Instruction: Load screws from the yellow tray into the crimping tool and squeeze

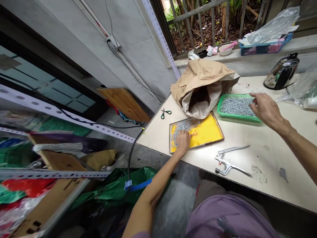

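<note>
My left hand (183, 140) rests in a shallow framed tray (211, 130) with a yellow bottom. Its fingers point down at small silver metal pieces (185, 125) heaped along the far left side, and the thumb stands apart. At the right end of a green plastic tray (237, 117) is my right hand (267, 110), thumb and fingers over the rim. Many similar metal pieces (237, 105) fill that green tray. A brown paper bag (200, 76) lies behind the yellow tray, its mouth towards me. Silver hand pliers (226, 165) with spread handles lie nearer me.
Small scissors (165, 113) with dark green handles lie left of the bag. A metal kettle (282, 71) stands at the back right beside clear plastic (304, 86). On the sill are a blue basket (267, 48) and a small bowl (225, 50). The table's left corner (140, 140) adjoins a perforated rail.
</note>
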The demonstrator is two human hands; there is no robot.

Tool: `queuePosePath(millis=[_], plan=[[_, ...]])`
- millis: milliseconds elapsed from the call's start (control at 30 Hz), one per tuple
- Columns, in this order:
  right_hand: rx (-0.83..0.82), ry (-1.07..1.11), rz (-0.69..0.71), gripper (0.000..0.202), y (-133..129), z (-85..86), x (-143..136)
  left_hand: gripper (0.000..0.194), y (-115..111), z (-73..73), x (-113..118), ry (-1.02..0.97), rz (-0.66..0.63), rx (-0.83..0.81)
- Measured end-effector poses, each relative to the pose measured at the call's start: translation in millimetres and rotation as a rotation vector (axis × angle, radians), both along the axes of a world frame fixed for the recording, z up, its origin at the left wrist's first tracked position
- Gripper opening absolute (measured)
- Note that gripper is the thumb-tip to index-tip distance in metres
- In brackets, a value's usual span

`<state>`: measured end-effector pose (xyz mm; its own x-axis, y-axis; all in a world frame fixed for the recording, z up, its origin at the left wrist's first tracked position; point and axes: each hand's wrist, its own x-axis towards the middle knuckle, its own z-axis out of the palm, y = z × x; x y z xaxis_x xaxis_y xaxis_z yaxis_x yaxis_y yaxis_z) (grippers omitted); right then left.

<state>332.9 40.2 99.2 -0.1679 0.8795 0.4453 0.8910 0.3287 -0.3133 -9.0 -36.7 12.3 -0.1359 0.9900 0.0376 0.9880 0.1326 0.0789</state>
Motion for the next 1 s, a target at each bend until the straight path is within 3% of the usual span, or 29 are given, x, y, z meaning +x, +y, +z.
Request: queuePosePath(millis=[100, 300, 367, 467, 600, 733, 867, 1000], plan=[[-0.096, -0.070, 0.081, 0.043, -24, -26.2, 1, 0.019, 6, -4.6, -3, 0.042, 0.001, -0.078], [-0.299, -0.052, 0.413, 0.034, -116, -79.0, -16, 0.032, 4, -7.2, -10, 0.073, -0.102, -0.074], [-0.394, -0.067, 0.461, 0.033, -142, -89.9, -21, 0.029, 0, -4.8, -9, -0.008, -0.160, -0.022], [-0.470, -0.080, 0.473, 0.031, -168, -97.8, -25, 0.018, -17, -1.7, 4, -0.311, -0.211, -0.005], [-0.483, -0.117, 0.417, 0.020, -183, -102.7, -30, 0.015, -50, -1.1, 38, -0.835, -0.186, -0.314], [-0.457, -0.162, 0.362, 0.018, -188, -107.1, -35, 0.031, -76, -4.3, 67, -1.206, 0.015, -0.623], [-0.293, -0.188, 0.334, 0.025, -193, -108.8, -38, 0.038, -87, -8.2, 80, -1.271, 0.145, -0.647], [-0.150, -0.210, 0.327, 0.024, -199, -111.0, -39, 0.037, -93, -11.7, 83, -1.255, 0.195, -0.623]])
